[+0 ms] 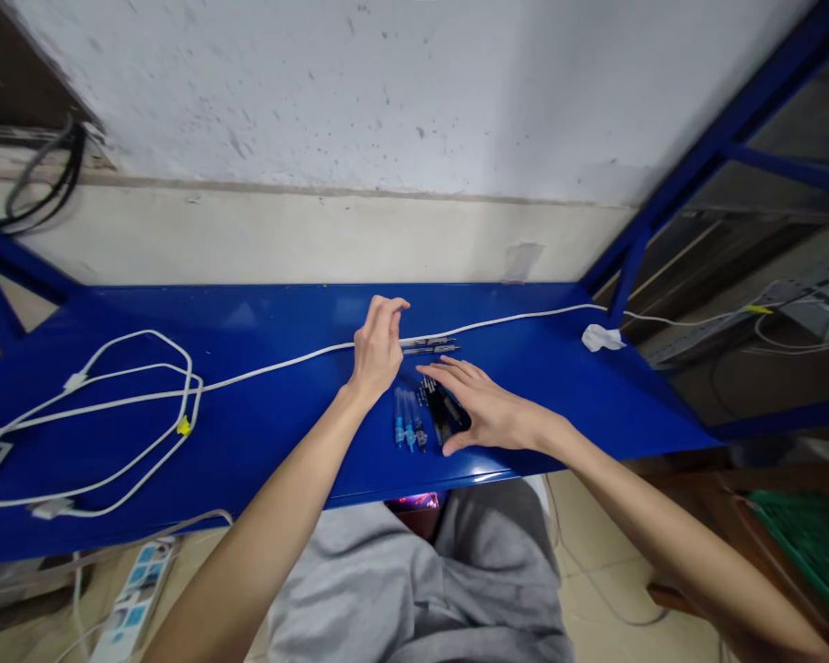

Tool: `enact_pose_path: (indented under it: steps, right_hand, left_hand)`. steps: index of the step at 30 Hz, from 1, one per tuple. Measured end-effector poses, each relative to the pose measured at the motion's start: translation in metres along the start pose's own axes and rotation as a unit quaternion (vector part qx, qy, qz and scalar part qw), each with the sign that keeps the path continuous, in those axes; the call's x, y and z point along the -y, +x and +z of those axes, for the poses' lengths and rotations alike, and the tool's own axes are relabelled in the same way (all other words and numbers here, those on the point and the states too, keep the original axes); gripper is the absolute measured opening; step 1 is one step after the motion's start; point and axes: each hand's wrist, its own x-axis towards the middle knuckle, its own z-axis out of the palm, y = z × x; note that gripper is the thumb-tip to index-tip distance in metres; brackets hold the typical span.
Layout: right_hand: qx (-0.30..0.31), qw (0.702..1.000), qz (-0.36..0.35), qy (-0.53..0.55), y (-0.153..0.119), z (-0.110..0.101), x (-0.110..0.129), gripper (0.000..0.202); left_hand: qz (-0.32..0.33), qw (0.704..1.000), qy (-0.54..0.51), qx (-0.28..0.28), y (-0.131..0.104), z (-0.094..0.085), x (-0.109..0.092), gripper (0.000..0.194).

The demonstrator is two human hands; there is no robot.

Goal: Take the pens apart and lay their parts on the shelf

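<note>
My left hand (377, 348) is over the middle of the blue shelf, with its fingers curled and the palm side hidden. Whether anything is inside the curl I cannot make out. Just right of it lie a few dark slim pens (434, 349), pointing sideways, their left ends close to the hand. My right hand (490, 405) arches with thumb and fingers apart beside a group of black pens (438, 410), partly covering them. Left of those, clear tubes with blue and dark ends (409, 419), like pen caps or barrels, lie side by side near the front edge.
A white cable (276, 366) crosses the blue shelf (318, 424) behind the pens and loops at the left. A crumpled white tissue (602, 338) sits at right. Behind stands a wall (318, 235); blue frame bars (628, 276) rise at the sides. A power strip (134, 599) is below left.
</note>
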Motion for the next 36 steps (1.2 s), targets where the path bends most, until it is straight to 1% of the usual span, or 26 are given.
enact_pose_path:
  steps: [2,3,6,13,20,25,29,36]
  right_hand:
    - [0.026,1.0,0.007,-0.011,0.001,0.0,-0.001,0.123]
    - [0.03,0.999,0.01,-0.017,0.001,0.0,-0.001,0.125]
    - [0.019,0.999,0.006,-0.031,0.001,-0.002,-0.003,0.128]
    - [0.007,0.999,-0.004,-0.052,0.005,-0.005,-0.006,0.121]
    - [0.003,0.999,-0.022,-0.028,0.007,-0.006,-0.012,0.12]
    - [0.003,1.0,-0.019,-0.019,0.008,-0.005,-0.017,0.111]
    - [0.015,0.999,-0.026,-0.013,0.01,-0.006,-0.02,0.11]
    - [0.015,0.998,-0.061,-0.027,0.018,-0.008,-0.022,0.108]
  left_hand:
    - [0.0,1.0,-0.001,-0.002,0.0,0.0,-0.001,0.027]
    - [0.001,1.0,-0.002,-0.002,0.0,0.0,-0.001,0.026]
    - [0.003,1.0,-0.007,0.003,0.0,0.0,-0.002,0.026]
    - [0.005,1.0,-0.02,0.008,0.001,-0.001,-0.003,0.026]
    - [-0.006,1.0,-0.023,0.013,0.0,0.0,-0.002,0.025]
    - [-0.011,0.999,-0.015,0.034,-0.002,0.001,0.002,0.027]
    - [-0.021,0.999,-0.006,0.045,-0.003,0.0,0.003,0.029]
    - [-0.022,0.998,-0.007,0.055,-0.004,0.0,0.003,0.028]
